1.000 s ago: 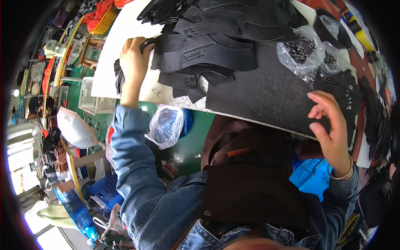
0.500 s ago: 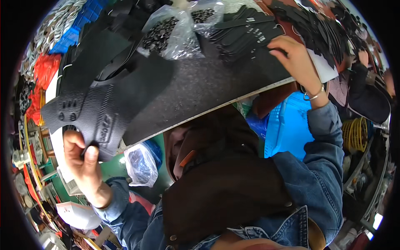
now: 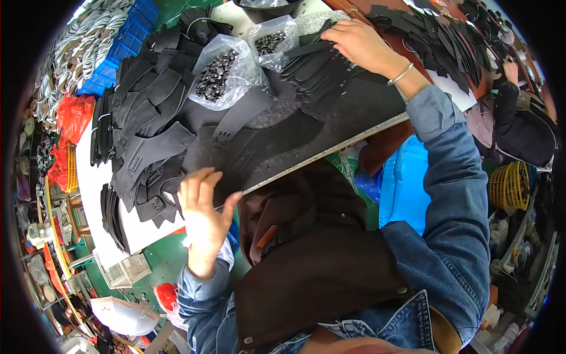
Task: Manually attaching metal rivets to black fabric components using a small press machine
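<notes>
Black straps (image 3: 321,76), far right, meet the right hand (image 3: 361,44), grip unclear; near left, the left hand (image 3: 203,203) is spread, released, beside a panel (image 3: 239,152).

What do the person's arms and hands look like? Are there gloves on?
No gloves: the left hand and right hand are bare. Both arms wear blue denim, the left sleeve and the right sleeve. A thin, shiny bracelet circles the right wrist.
</notes>
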`<state>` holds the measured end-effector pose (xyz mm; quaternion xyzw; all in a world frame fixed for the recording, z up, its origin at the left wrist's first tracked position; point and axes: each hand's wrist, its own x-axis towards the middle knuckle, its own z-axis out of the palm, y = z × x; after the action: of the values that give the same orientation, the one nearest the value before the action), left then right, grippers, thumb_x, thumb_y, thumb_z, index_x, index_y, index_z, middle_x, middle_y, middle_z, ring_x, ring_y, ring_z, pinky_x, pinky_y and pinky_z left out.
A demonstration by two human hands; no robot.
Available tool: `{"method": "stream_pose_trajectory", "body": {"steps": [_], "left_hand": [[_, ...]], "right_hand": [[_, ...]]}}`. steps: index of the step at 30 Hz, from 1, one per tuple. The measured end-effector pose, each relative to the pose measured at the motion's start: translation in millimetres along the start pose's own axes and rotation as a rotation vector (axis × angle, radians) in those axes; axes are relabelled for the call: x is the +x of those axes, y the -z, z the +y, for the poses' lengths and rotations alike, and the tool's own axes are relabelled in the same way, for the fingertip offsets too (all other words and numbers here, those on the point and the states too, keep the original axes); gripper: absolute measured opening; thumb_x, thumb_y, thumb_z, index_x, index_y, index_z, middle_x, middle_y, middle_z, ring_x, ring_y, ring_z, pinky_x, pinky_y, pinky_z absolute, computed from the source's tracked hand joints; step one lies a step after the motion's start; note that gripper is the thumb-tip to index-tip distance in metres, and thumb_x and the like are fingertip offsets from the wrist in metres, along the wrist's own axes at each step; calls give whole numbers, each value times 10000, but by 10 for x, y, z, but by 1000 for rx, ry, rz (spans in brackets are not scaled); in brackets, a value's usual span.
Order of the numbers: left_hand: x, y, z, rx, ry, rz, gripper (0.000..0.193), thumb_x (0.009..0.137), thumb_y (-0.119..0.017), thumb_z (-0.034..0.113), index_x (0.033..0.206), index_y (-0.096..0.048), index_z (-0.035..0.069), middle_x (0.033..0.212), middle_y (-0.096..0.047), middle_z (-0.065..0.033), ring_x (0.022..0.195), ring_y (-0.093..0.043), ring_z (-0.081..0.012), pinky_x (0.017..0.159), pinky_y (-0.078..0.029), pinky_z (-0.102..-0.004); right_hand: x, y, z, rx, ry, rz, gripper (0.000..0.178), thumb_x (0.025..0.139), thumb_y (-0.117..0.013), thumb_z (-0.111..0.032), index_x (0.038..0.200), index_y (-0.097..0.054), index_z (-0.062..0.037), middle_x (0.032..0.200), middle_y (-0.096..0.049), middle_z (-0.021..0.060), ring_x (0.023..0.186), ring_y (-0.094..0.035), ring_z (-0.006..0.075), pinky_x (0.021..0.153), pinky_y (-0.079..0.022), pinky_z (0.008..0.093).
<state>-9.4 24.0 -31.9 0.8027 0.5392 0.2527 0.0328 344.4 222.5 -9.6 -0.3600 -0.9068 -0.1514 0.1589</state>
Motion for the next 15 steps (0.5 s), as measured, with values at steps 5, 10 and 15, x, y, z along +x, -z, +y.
{"method": "stream_pose_trajectory", "body": {"steps": [5,10,15], "left_hand": [[-201,56,-66,19,-17,-97,461,587,-760,56,1011,-578,30,1142,-566,-132,1097,-512,-322,891,-415,-420],[-292,-9,-147,-65,-84,-23,396,626,-670,-59,1003,-573,17,1128,-579,-143,1112,-524,-334,940,-412,-432],[-294,-25,-174,-99,-82,-3,366,628,-652,-72,976,-579,13,1120,-587,-150,1111,-531,-336,939,-417,-434]], "right_hand": [[82,68,-55,-40,30,160,253,765,-582,-38,1016,-592,-69,895,-621,75,896,-578,266,825,-437,365],[78,45,7,-80,41,-19,401,728,-534,42,1114,-547,-62,1049,-581,119,999,-541,293,855,-432,368],[-76,101,32,-108,32,-76,361,711,-570,7,1065,-576,-60,963,-586,75,952,-545,254,829,-433,355]]}}
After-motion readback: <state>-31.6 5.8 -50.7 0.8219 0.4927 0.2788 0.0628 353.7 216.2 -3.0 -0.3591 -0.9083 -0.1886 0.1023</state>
